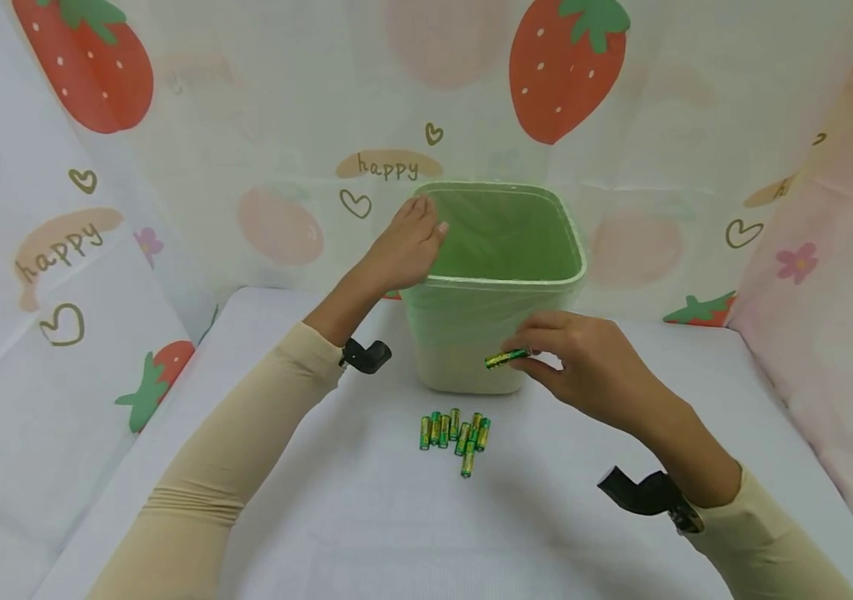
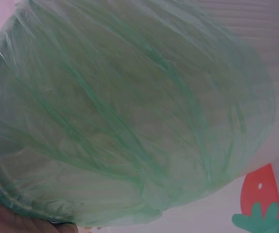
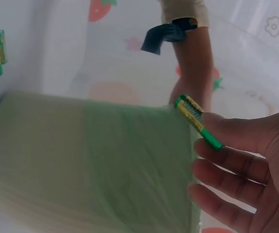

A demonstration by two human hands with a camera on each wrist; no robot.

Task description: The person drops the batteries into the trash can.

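A small bin [image 1: 497, 287] lined with a green plastic bag [image 2: 129, 116] stands at the back of the white table. My left hand [image 1: 404, 246] rests on the bin's left rim, fingers laid over the edge. My right hand [image 1: 584, 367] pinches one green-and-yellow battery [image 1: 506, 358] in front of the bin's near wall, below the rim. The right wrist view shows that battery [image 3: 197, 121] held between thumb and fingers beside the bag-covered wall [image 3: 90, 160]. Several more batteries [image 1: 456, 429] lie in a cluster on the table [image 1: 366, 517] just in front of the bin.
A strawberry-print cloth [image 1: 261, 125] hangs behind and to both sides, closing in the table. Black wrist-camera straps sit on both forearms [image 1: 366, 356] [image 1: 644, 492]. White tabletop runs from the battery cluster to the near edge.
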